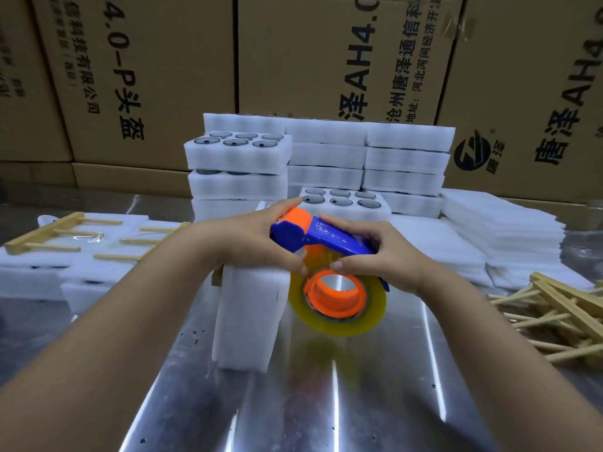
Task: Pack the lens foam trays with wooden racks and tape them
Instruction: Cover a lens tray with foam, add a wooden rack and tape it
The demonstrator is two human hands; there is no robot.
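Observation:
A white foam tray bundle (pixel 248 314) stands on edge on the steel table. Over its top I hold a blue and orange tape dispenser (pixel 326 238) with a roll of clear yellowish tape (pixel 339 301) hanging beside the bundle. My left hand (pixel 251 239) grips the dispenser's front end above the bundle. My right hand (pixel 378 252) holds its handle, thumb near the roll. Stacked foam trays with dark round lenses (pixel 238 154) stand behind. A wooden rack (pixel 49 233) lies on foam at the left.
Loose wooden racks (pixel 561 314) lie in a pile at the right. Flat foam sheets (pixel 499 230) are stacked at the right rear. Large cardboard boxes (pixel 326 60) wall off the back. Bare shiny table (pixel 326 402) spreads in front of me.

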